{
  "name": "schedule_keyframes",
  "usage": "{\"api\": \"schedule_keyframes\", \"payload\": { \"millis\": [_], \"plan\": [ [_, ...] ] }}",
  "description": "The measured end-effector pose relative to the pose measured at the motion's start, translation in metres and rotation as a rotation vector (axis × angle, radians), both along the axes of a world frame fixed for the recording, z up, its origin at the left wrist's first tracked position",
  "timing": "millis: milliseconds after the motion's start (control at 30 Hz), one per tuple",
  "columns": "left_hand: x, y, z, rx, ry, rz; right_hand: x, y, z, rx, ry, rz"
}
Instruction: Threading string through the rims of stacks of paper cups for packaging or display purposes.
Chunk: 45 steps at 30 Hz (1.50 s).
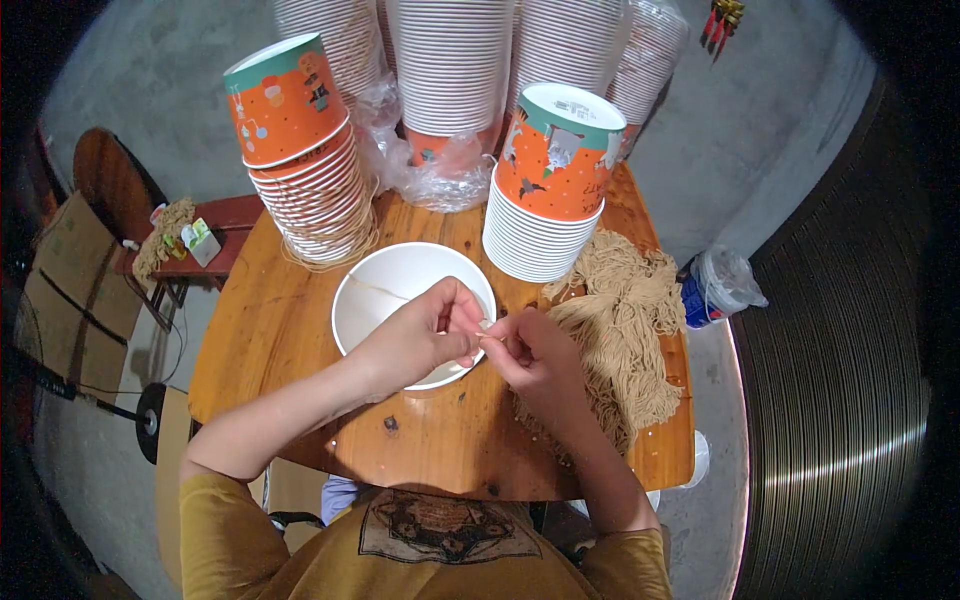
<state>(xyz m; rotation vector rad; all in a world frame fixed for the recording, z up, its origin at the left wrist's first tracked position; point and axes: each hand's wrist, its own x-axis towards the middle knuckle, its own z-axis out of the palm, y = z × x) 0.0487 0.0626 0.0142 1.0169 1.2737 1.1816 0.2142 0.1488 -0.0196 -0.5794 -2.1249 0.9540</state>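
Over the right rim of a white round paper bucket (352,318), both my hands meet with fingertips close together. My left hand (415,335) is closed in a pinch on a thin tan cord (378,291), a length of which crosses the bucket's open mouth. My right hand (540,362) pinches at the same spot, where a small light bit of the cord shows between the fingertips. The exact hold is partly hidden by the fingers. A big bundle of tan cords (625,340) lies beside my right forearm.
Left of the bucket stands an orange-and-green bucket stack (290,100) hung with cord loops; another stack (555,165) stands to the right. Tall plastic-wrapped stacks (455,70) line the back of the wooden table (270,370). A red bench (235,215) is at far left.
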Motion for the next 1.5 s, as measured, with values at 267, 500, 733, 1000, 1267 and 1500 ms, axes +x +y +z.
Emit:
{"api": "schedule_keyframes", "payload": {
  "millis": [267,500,733,1000,1267,1500],
  "plan": [
    [0.001,-0.003,-0.007,0.226,0.59,0.001,0.0,0.0,0.0,-0.017,0.006,-0.003],
    [0.004,-0.004,-0.004,0.308,0.765,0.025,0.0,-0.001,-0.002,0.087,0.025,-0.05],
    [0.014,-0.008,0.003,0.285,0.855,0.108,0.001,-0.004,-0.002,0.377,-0.008,-0.089],
    [0.009,-0.007,-0.004,0.153,0.625,0.079,0.003,-0.007,-0.004,0.452,-0.003,-0.082],
    [0.006,-0.004,-0.007,0.096,0.431,0.042,0.003,-0.008,-0.002,0.472,0.0,-0.099],
    [0.002,0.001,-0.014,0.196,0.182,0.029,0.002,-0.012,-0.009,-0.093,0.026,-0.098]
  ]
}}
